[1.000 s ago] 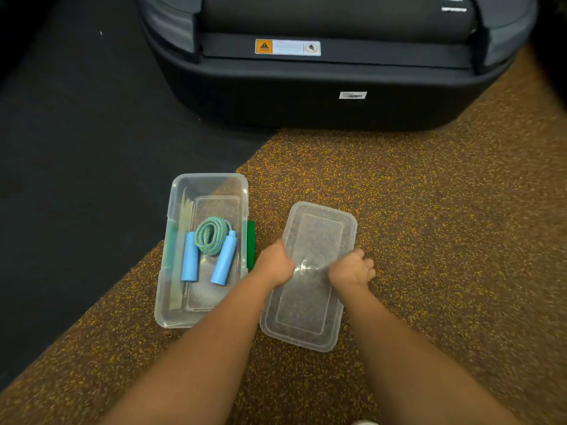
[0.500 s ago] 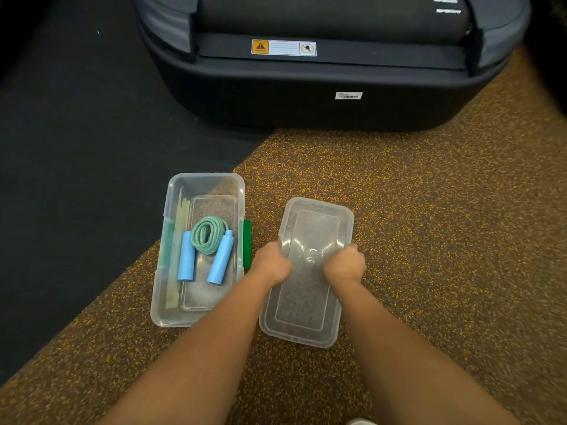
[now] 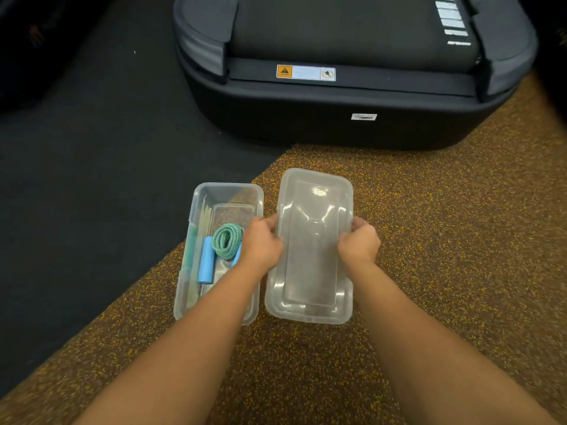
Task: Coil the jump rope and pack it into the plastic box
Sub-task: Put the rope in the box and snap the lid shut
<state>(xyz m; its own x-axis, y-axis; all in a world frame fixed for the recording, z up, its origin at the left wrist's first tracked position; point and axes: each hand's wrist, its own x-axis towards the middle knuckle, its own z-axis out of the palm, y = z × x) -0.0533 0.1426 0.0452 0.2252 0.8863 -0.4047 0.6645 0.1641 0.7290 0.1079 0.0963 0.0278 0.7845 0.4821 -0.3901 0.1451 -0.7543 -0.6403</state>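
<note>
Single head-worn wide-angle view, looking forward and steeply down along both bare forearms at the speckled brown rubber floor (image 3: 429,240). Close range, arm's length. Large black moulded machine base (image 3: 337,118) fills top of frame.

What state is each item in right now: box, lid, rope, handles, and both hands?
Clear plastic box: open, on the floor, holding the rope.
Clear plastic lid: off the box, held beside it at its two long edges.
Green braided jump rope: coiled, lying inside the box.
Blue foam handles: lying in the box, one partly hidden by the left arm.
Left hand: closed on the lid's left edge.
Right hand: closed on the lid's right edge.
</note>
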